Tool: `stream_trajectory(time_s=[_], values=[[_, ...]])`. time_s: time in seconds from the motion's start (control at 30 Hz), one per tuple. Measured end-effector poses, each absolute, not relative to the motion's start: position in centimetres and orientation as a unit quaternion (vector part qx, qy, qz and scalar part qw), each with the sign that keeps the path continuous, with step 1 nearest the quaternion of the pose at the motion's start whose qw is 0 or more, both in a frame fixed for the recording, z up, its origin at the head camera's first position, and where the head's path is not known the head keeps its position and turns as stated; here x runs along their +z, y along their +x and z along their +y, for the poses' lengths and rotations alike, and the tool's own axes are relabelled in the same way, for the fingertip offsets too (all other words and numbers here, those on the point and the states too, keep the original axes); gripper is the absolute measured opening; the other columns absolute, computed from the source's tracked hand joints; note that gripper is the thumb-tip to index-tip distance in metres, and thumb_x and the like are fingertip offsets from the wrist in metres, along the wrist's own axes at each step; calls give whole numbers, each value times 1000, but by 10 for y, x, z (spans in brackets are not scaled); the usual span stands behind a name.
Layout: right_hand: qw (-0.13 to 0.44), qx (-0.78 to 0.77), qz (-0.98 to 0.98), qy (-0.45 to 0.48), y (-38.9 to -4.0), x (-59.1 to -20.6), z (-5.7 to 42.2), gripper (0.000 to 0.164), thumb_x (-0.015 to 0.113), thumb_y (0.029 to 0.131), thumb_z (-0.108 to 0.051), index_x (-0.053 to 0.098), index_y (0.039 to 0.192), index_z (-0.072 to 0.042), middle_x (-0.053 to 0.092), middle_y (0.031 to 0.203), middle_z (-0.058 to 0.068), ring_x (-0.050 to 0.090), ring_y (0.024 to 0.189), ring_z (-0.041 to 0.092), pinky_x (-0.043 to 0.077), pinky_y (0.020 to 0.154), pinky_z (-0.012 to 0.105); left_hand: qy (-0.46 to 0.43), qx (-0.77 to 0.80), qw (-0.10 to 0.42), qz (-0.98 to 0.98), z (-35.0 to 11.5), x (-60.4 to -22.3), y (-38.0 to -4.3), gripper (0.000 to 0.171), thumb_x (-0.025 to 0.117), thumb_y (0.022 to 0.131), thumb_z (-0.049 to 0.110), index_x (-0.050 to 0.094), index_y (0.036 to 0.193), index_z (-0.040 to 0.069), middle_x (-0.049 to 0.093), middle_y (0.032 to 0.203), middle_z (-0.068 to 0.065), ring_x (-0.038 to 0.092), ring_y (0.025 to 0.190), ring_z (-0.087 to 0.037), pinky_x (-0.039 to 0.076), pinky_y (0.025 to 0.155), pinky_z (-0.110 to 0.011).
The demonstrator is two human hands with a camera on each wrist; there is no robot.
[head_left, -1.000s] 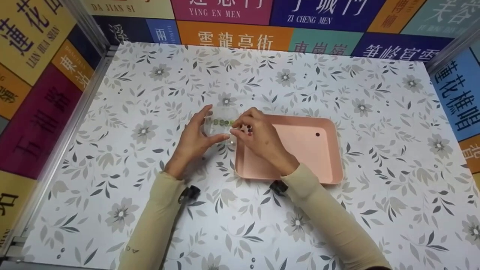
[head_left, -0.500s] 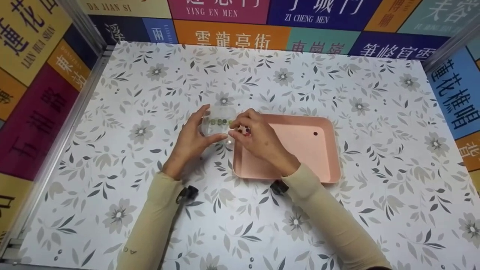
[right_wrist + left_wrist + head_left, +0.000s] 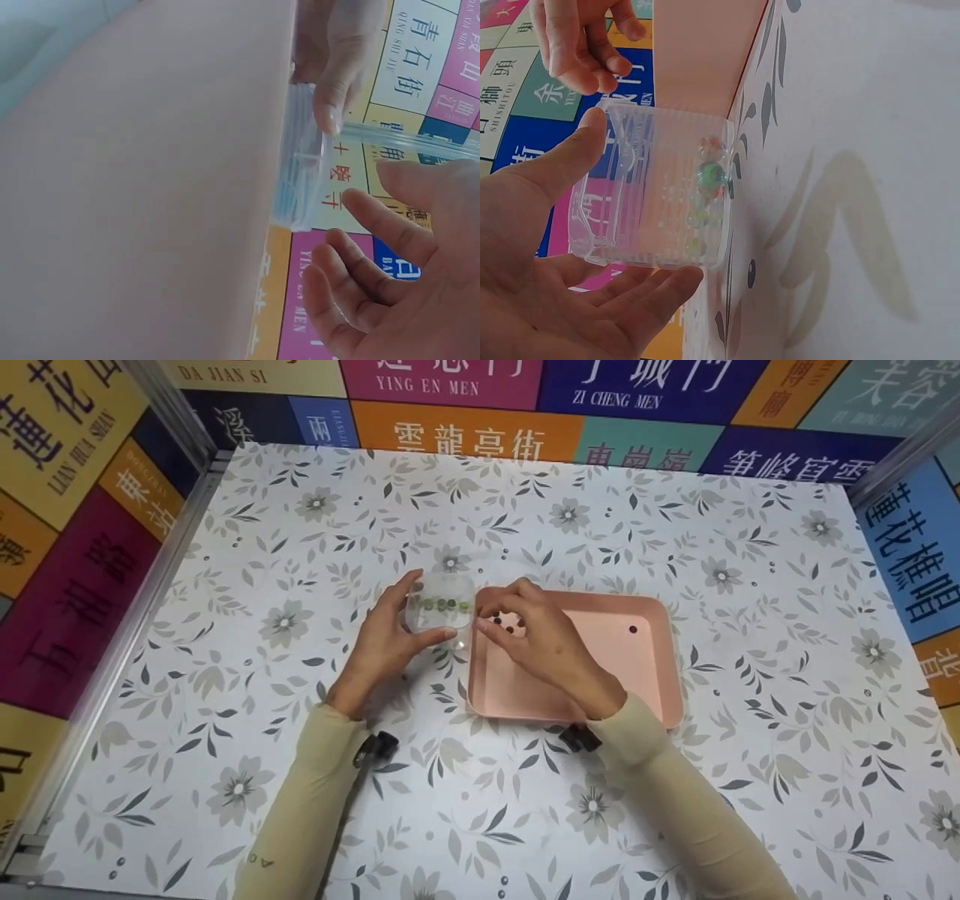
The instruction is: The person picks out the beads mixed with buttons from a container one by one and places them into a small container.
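My left hand (image 3: 382, 637) holds a clear plastic box (image 3: 630, 180) upright on the table, thumb on one side and fingers on the other. Low inside it are several small round beads, one of them a bright green bead (image 3: 711, 176); others look yellow-green and reddish. Just right of the box, over the left side of a pink tray (image 3: 517, 682), hovers my right hand (image 3: 551, 637). Its fingers (image 3: 352, 266) are loosely bent, thumb and index apart, with nothing between them. Below them in the tray lie several small dark beads (image 3: 510, 629).
A single dark bead (image 3: 633, 629) lies in the tray's right part. The table (image 3: 757, 660) has a white floral cover. Panels with large lettering (image 3: 469, 435) stand along its back and sides.
The right hand has drawn back slightly to the right, away from the box, and its fingers now uncover the row of beads inside. The left hand and box have kept their place.
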State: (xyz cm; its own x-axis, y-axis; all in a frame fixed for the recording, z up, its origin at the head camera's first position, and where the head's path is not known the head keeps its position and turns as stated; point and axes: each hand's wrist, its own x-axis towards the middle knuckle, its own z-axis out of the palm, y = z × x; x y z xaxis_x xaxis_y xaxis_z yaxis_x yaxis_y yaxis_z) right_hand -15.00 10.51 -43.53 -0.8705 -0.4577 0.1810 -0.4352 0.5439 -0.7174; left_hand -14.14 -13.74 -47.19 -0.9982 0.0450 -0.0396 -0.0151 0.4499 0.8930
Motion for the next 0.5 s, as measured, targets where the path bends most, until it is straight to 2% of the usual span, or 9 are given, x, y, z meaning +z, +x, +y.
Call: stream_trajectory(time_s=[0.07, 0.27, 0.5], values=[[18, -402, 882, -247, -149, -434, 110, 19, 72, 100, -29, 78, 110, -14, 63, 110, 5, 65, 101, 33, 56, 87, 47, 4, 523, 31, 852, -136, -472, -142, 103, 92, 80, 31, 33, 164, 17, 46, 160, -16, 50, 143, -34, 42, 120, -46], [38, -380, 896, -226, -148, -430, 127, 14, 75, 98, -26, 77, 104, -14, 67, 112, 4, 66, 112, 31, 56, 91, 44, -4, 524, 35, 851, -135, -471, -141, 104, 92, 80, 30, 32, 164, 18, 45, 160, -16, 52, 142, -34, 45, 118, -45], [94, -351, 914, -181, -146, -428, 145, 11, 73, 99, -25, 76, 105, -17, 70, 116, 0, 66, 110, 28, 55, 91, 42, -4, 529, 32, 848, -135, -471, -141, 103, 92, 80, 28, 33, 164, 18, 45, 160, -16, 53, 140, -34, 44, 119, -45]])
